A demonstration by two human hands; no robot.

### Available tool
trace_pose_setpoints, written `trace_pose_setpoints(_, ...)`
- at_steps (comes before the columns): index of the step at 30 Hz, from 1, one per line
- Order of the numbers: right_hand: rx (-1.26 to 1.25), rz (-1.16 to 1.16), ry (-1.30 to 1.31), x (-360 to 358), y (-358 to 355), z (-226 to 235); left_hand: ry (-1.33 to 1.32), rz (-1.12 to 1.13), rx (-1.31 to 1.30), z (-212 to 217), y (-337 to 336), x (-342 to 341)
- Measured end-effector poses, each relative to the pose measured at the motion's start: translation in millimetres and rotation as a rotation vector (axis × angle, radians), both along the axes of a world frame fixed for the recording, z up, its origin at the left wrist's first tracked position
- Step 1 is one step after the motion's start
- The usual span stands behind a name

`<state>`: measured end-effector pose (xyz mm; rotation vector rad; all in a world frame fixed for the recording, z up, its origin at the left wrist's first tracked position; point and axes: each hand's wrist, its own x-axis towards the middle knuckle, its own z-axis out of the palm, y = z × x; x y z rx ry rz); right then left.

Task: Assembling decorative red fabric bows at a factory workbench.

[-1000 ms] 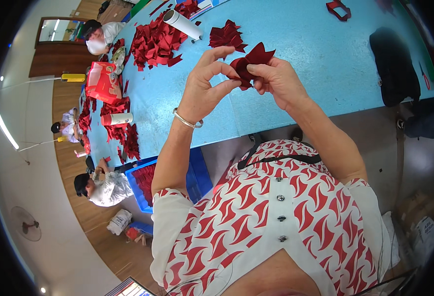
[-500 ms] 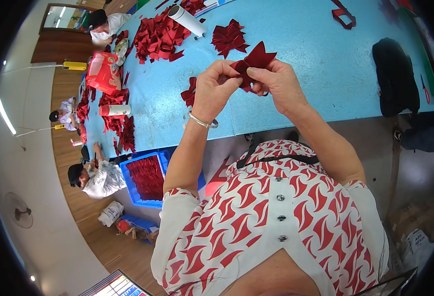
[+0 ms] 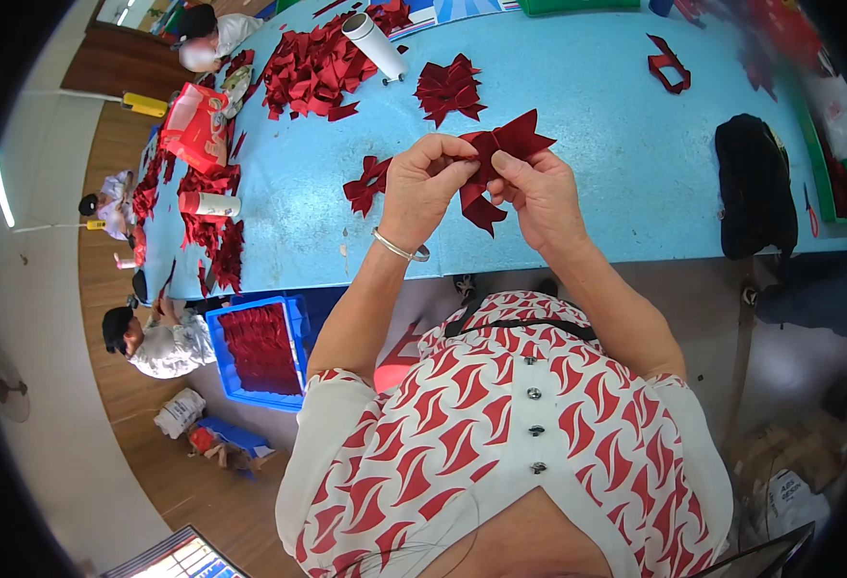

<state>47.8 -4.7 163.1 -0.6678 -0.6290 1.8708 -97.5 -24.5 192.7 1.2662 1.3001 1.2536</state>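
Note:
Between my hands, above the near edge of the blue table point(image 3: 597, 116), is a dark red ribbon bow point(image 3: 515, 137) with pointed tails. My left hand point(image 3: 430, 178) pinches the bow's left side between thumb and fingers. My right hand point(image 3: 539, 188) grips its middle, the thumb pressed on the front. One tail hangs down between the hands. Part of the bow is hidden behind my fingers. Another red bow point(image 3: 366, 185) lies on the table just left of my left hand. A small pile of red bows point(image 3: 447, 89) lies beyond my hands.
A large heap of red bows point(image 3: 312, 72) and a white tumbler point(image 3: 373, 45) are at the far left. A loose ribbon loop point(image 3: 669, 65), black bag point(image 3: 755, 188) and scissors point(image 3: 811, 214) lie to the right. A blue crate point(image 3: 261, 352) holds red pieces. Other people sit along the left.
The bow has been turned in my hands, so one tail now points up to the right and another hangs down. The whole view has shifted slightly.

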Motion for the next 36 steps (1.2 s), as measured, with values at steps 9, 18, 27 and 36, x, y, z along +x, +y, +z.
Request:
trace_pose_setpoints(9,0.000,0.038,0.024,-31,-22,-2,-0.222,0.017,-0.087,2,-15,-29)
trace_pose_setpoints(18,0.177,0.005,-0.240,-65,-58,2,-0.232,-0.064,-0.150,4,-51,-66)
trace_pose_setpoints(27,0.112,0.010,-0.235,-78,-78,5,-0.282,-0.180,-0.161,-5,-65,-89)
trace_pose_setpoints(36,0.799,-0.327,-0.683,-57,-39,6,-0.532,0.039,-0.201,-31,-44,-93)
